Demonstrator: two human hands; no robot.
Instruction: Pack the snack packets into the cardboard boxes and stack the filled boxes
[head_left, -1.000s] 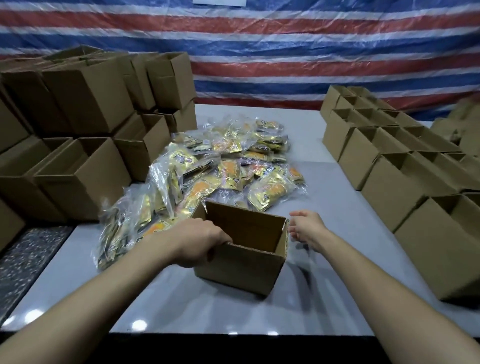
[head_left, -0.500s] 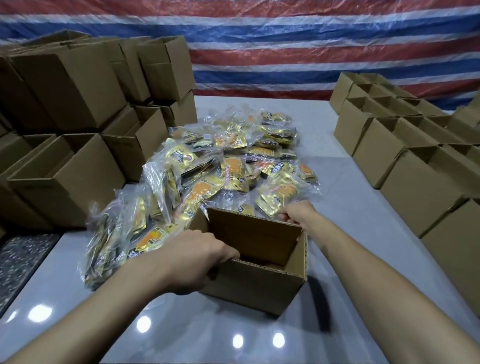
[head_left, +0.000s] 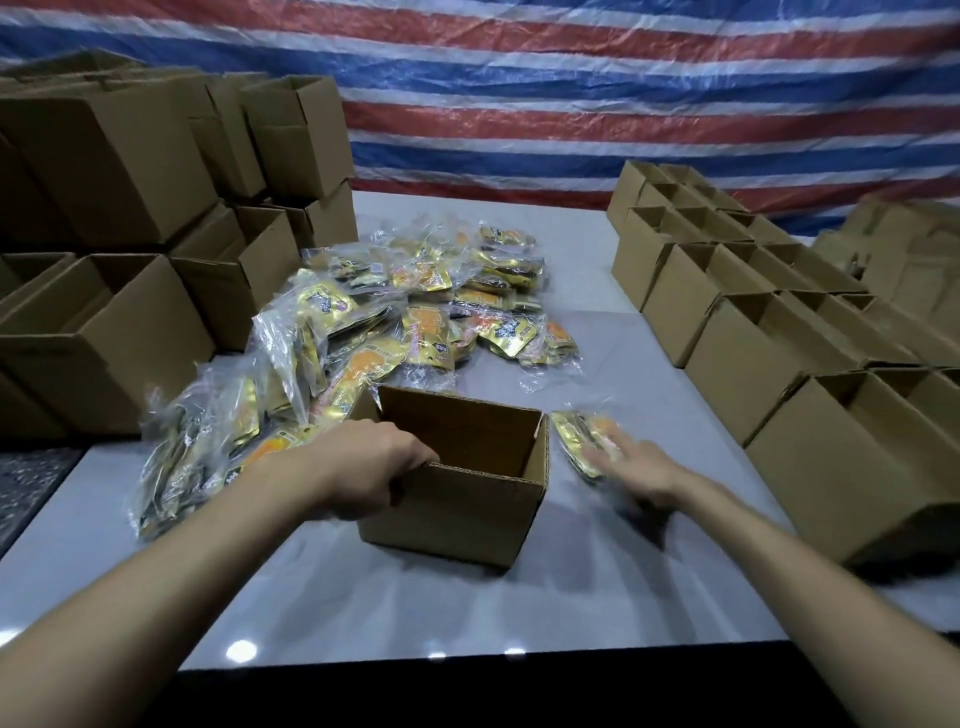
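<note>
An open, empty cardboard box (head_left: 467, 512) stands on the grey table (head_left: 467, 603) in front of me. My left hand (head_left: 363, 467) grips its near left rim. Behind and to the left of the box lies a big pile of yellow and gold snack packets (head_left: 415, 317) in clear wrappers. My right hand (head_left: 636, 467) is blurred just right of the box. Its fingers lie on one snack packet (head_left: 579, 434), which is low over the table beside the box's right wall.
Cardboard boxes (head_left: 104, 166) are stacked at the left, some open on their sides. Rows of open, upright boxes (head_left: 753, 338) line the right side of the table. A striped red, white and blue tarp (head_left: 571, 104) hangs behind. The table's near edge (head_left: 467, 660) is close to me.
My right hand reached the front of the pile and has come back to the right of the box with one packet. My left hand stays on the box rim.
</note>
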